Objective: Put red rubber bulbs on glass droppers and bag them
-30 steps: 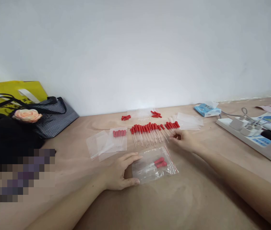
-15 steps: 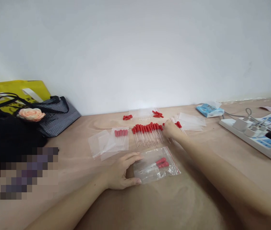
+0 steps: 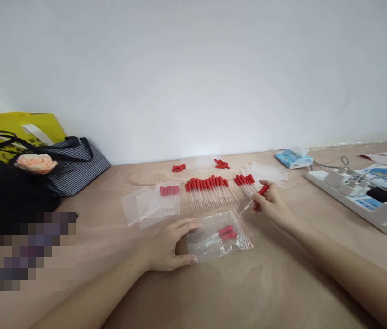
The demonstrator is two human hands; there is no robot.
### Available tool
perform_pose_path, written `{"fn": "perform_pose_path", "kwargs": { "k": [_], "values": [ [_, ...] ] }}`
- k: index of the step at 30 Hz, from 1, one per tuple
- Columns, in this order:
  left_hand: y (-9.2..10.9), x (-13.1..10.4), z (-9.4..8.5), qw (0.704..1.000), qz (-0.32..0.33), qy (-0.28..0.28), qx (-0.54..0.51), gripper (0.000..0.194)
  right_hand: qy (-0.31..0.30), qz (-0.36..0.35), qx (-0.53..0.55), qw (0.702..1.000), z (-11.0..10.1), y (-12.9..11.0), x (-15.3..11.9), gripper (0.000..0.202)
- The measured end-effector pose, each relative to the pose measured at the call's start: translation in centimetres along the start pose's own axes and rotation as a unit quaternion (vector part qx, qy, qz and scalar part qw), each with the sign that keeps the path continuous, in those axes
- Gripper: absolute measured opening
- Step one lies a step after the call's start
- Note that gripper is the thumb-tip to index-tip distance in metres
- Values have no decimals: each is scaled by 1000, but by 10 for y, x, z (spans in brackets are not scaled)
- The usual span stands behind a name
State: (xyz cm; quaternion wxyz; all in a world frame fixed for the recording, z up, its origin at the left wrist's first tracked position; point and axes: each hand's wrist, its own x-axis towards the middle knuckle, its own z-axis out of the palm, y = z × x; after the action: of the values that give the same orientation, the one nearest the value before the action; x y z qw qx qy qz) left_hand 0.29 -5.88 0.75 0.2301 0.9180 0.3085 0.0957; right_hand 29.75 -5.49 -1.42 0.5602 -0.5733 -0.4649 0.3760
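Note:
In the head view my left hand (image 3: 171, 246) rests on the table, thumb and fingers spread around the left edge of a clear zip-lock bag (image 3: 210, 251) and holding it down. A few droppers with red bulbs (image 3: 227, 232) lie inside that bag, whose red zip strip is at the right. My right hand (image 3: 270, 203) is closed on a dropper (image 3: 262, 191), its clear tip pointing down-left above the table. Behind the bag lies a row of droppers (image 3: 210, 185), with a smaller group (image 3: 244, 179) to its right.
Left of the row are flat clear bags (image 3: 141, 208) and a bag of droppers (image 3: 169, 192). More bags (image 3: 268, 171) lie behind my right hand. A tissue pack (image 3: 292, 159) and a power strip (image 3: 361, 196) stand right; a striped bag (image 3: 76, 167) stands left.
My right hand has come away from the droppers, back and to the right, with a dropper in its fingers. The left hand keeps its place on the bag; the view has shifted slightly.

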Motion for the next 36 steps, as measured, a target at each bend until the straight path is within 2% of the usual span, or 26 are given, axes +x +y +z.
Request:
{"fn": "perform_pose_path", "kwargs": {
  "k": [3, 7, 9, 12, 15, 20, 23, 26, 28, 32, 36],
  "values": [
    [-1, 0, 1, 1000, -1, 4, -2, 62, 4, 28, 77, 997, 14, 4, -10, 51],
    [-3, 0, 2, 1000, -2, 4, 0, 62, -51, 84, 187, 978, 25, 0, -24, 34],
    [-3, 0, 2, 1000, 1, 4, 0, 62, -81, 104, 203, 970, 26, -2, -30, 31],
    [-3, 0, 2, 1000, 5, 4, 2, 63, -123, 121, 145, 974, 24, -5, -34, 30],
    [-1, 0, 1, 1000, 7, 0, 5, 63, -146, 107, 73, 981, 22, -5, -36, 33],
    [0, 0, 0, 1000, 6, -1, 7, 62, -205, 66, 2, 977, 18, 3, -34, 32],
    [-1, 1, 0, 1000, 13, 3, 6, 62, -223, 9, -31, 974, 18, 9, -31, 31],
    [-1, 1, 1, 1000, 9, 3, 7, 62, -256, -49, -39, 965, 22, 14, -27, 31],
    [-1, 1, 1, 1000, 8, 2, 6, 62, -286, -46, -25, 957, 26, 16, -25, 34],
    [0, 2, 0, 1000, 6, 3, 3, 62, -274, -19, -46, 960, 29, 17, -26, 37],
    [1, 1, -1, 1000, -6, -3, 7, 62, -285, -30, -110, 952, 19, 11, -23, 33]
  ]
}}
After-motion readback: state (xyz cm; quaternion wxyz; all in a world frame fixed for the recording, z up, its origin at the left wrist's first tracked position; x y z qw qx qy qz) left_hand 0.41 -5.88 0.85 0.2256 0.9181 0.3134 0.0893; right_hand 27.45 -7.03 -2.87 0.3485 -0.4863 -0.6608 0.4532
